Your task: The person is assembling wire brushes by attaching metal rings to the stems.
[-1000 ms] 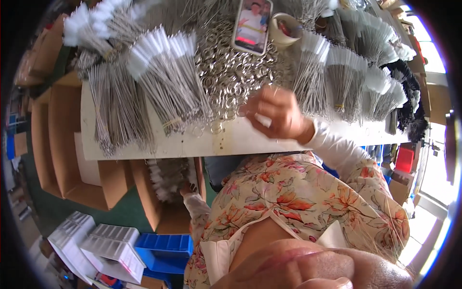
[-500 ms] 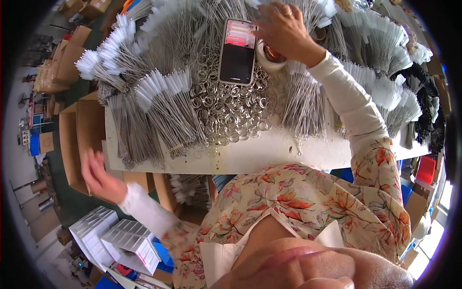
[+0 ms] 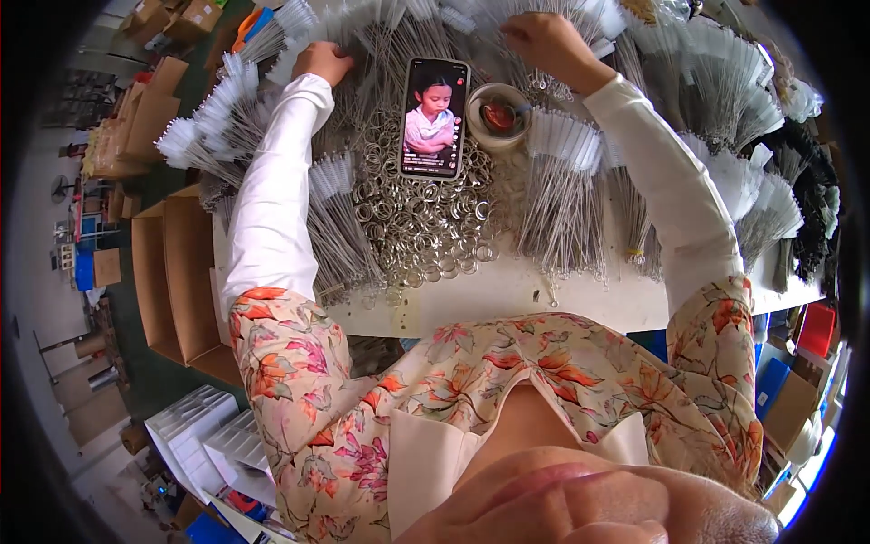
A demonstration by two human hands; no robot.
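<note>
My left hand [image 3: 323, 63] reaches to the far left of the table, its fingers curled closed beside bundles of wire-handled brushes [image 3: 237, 100] with white bristles. Whatever it pinches is too small or hidden to name. At the far right of the middle, my right hand [image 3: 546, 41] has its fingers drawn together over more brushes; what they hold cannot be made out. Between my arms a phone [image 3: 433, 118] with a lit screen lies on a heap of metal rings [image 3: 421, 222]. Right of it stands a round tub [image 3: 500, 140] with something reddish inside.
Brush bundles [image 3: 566, 195] cover much of the white table [image 3: 489, 299]. An open cardboard box [image 3: 186, 281] stands off its left edge. White plastic racks [image 3: 195, 431] sit at lower left. At the right are black bristly items [image 3: 797, 199] and a red bin [image 3: 818, 328].
My left hand has swung from beyond the table's left edge up to the far brushes, its fingers now closed. My right hand has left the phone, moving right; the phone's screen picture differs.
</note>
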